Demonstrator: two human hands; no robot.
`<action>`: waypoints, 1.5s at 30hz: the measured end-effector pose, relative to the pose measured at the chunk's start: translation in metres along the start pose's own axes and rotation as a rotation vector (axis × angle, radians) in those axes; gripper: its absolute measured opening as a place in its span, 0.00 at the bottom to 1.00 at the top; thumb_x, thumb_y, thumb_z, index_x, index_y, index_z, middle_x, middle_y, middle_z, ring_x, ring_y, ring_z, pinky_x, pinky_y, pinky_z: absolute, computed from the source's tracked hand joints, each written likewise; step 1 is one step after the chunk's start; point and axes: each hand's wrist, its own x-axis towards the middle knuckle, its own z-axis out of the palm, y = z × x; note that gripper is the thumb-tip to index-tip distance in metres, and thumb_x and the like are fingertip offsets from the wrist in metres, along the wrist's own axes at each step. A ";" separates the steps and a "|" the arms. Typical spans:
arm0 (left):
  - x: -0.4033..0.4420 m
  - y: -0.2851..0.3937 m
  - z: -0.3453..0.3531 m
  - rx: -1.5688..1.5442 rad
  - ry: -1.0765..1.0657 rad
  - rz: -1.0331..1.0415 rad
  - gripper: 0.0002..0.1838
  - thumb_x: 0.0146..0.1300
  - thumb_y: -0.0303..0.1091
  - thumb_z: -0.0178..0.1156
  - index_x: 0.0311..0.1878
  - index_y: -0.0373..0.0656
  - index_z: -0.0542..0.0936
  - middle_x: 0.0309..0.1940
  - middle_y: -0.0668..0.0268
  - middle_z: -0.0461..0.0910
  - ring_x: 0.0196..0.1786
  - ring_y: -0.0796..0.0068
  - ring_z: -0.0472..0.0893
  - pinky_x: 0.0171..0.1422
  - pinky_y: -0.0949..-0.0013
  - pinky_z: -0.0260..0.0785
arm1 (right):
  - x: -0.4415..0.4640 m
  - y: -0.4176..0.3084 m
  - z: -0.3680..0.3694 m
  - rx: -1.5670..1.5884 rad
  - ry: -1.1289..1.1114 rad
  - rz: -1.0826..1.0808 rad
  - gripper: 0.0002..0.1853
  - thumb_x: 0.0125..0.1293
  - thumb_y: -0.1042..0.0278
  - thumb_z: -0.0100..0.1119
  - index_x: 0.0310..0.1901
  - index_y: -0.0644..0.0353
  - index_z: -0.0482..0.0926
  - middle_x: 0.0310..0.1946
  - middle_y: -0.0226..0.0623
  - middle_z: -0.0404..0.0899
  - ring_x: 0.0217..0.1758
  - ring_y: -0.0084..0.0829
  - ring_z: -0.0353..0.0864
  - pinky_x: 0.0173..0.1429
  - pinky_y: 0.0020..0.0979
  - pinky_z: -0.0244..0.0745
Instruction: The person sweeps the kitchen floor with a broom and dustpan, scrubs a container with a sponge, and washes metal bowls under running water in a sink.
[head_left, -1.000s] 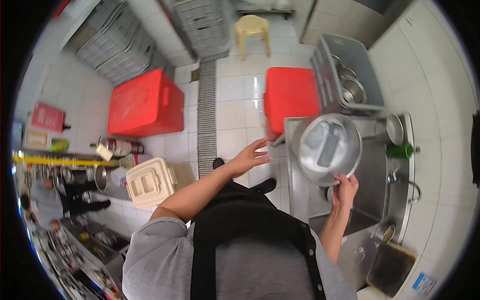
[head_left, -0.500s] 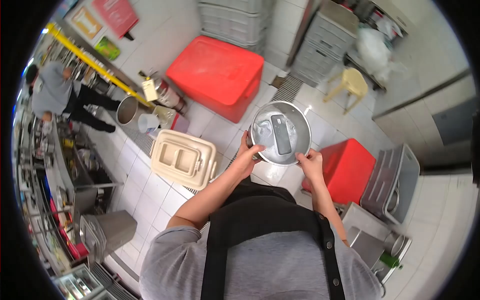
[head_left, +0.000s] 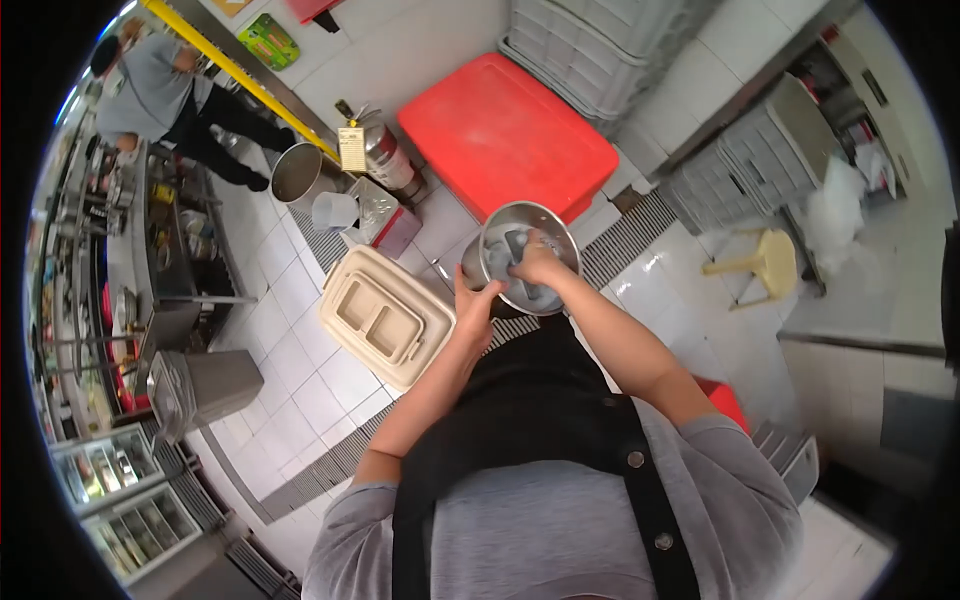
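A round metal pot (head_left: pixel 566 232) is tilted in front of my black apron, its open mouth facing up toward me. My left hand (head_left: pixel 478 302) grips its left side, thumb over the rim and fingers against the outer wall. Inside the pot is a flat, dark grey oblong object (head_left: pixel 515 243) with rounded corners, whose kind I cannot make out. My right hand (head_left: pixel 542 262) reaches into the pot with fingers closed on this object, covering its middle.
A red lidded box (head_left: pixel 510 125) stands ahead, beside a fire extinguisher (head_left: pixel 390 160). To the left are a beige lidded bin (head_left: pixel 385 315), a large metal pot (head_left: pixel 298 173) and a grey bin (head_left: pixel 215 388). A yellow stool (head_left: pixel 765 265) stands right. Another person (head_left: pixel 150 90) works far left.
My right hand has left the pot's right rim and moved inside onto the grey object. The pot has tilted and come closer to my body. My view has turned.
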 end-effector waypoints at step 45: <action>0.262 0.018 0.102 0.091 1.011 -0.031 0.63 0.35 0.46 0.76 0.73 0.44 0.48 0.62 0.42 0.57 0.64 0.41 0.63 0.64 0.45 0.61 | 0.294 0.191 -0.191 1.325 0.095 -0.049 0.19 0.55 0.71 0.59 0.50 0.60 0.72 0.41 0.35 0.76 0.43 0.33 0.78 0.50 0.38 0.75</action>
